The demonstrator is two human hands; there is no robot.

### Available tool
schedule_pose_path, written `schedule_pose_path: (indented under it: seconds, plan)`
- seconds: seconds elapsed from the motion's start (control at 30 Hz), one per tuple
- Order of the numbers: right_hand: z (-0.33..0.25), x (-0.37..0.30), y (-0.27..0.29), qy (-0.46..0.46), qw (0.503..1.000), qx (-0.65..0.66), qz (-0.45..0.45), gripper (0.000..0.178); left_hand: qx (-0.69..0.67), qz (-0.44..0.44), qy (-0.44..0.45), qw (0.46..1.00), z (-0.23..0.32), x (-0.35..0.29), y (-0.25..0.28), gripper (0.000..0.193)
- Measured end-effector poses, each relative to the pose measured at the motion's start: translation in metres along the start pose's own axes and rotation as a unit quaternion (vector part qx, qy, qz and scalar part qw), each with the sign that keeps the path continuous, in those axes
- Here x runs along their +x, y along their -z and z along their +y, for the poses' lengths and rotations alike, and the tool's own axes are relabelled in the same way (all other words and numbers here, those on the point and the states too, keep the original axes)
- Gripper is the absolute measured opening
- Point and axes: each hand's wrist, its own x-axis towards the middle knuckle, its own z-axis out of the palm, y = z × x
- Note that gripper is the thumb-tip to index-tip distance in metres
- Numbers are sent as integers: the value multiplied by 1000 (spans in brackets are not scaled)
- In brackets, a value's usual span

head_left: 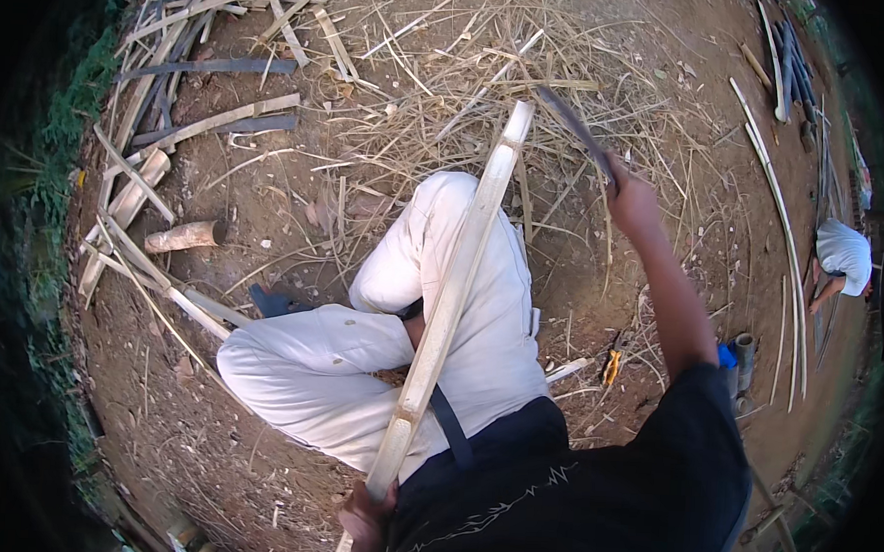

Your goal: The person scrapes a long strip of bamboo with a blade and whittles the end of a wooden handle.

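A long split bamboo slat lies slantwise across my lap, its pale inner side and node ridges facing up. Near its lower end my left hand is closed around it. My right hand grips a dark-bladed knife, whose handle is mostly hidden in the fist. The blade points up and left, its tip just right of the slat's far end. From this angle I cannot tell whether the two touch. My bent legs in pale trousers support the slat.
Thin bamboo shavings cover the ground ahead. Split bamboo pieces pile up at the far left, near a short log. A yellow-handled tool lies right of my hip. Long strips and another person are further right.
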Motion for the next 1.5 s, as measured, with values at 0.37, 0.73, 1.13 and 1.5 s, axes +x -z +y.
schedule_pose_path:
  seconds: [0.37,0.73,1.13,1.5]
  plan:
    - [-29,-171,-98,-165,944,285,-10,63,-126,-60,-86,986,8,41,59,46]
    - [-65,-223,-116,-218,904,366,-37,57,-217,35,-225,949,109,132,84,55]
    - [-107,-188,-7,-41,932,360,16,57,-552,-361,-7,751,113,158,76,29]
    - [-149,-228,46,440,884,155,-12,68,-625,-502,93,591,137,170,77,33]
